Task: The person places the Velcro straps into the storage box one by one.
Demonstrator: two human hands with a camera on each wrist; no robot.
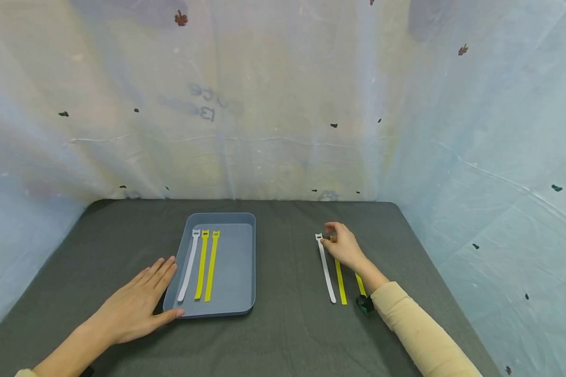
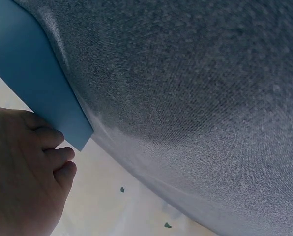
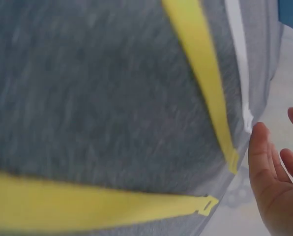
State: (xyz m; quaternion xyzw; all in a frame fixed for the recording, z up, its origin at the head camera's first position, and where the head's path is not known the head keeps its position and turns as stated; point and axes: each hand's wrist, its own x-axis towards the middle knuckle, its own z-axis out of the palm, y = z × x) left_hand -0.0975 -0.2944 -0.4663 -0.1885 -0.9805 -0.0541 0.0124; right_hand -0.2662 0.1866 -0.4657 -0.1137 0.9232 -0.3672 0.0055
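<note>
My left hand (image 1: 139,303) rests with straight fingers against the left rim of a blue-grey tray (image 1: 238,262). Inside the tray lie a white cable tie (image 1: 189,267) and two yellow cable ties, one in the middle (image 1: 202,267) and one to its right (image 1: 212,267). Over on the right, my right hand (image 1: 344,246) is at the slotted head of another white cable tie (image 1: 326,272), thumb and fingers apart. Beside that tie lie a yellow cable tie (image 1: 341,283), its upper part behind the hand, and a second yellow cable tie (image 3: 102,204), partly hidden by the forearm in the head view.
A dark grey cloth (image 1: 287,335) covers the table. Pale plastic sheeting (image 1: 273,104) with small dark specks hangs behind the table and on both sides. A dark wrist device (image 1: 365,303) sits at my right wrist, close to the outer yellow tie.
</note>
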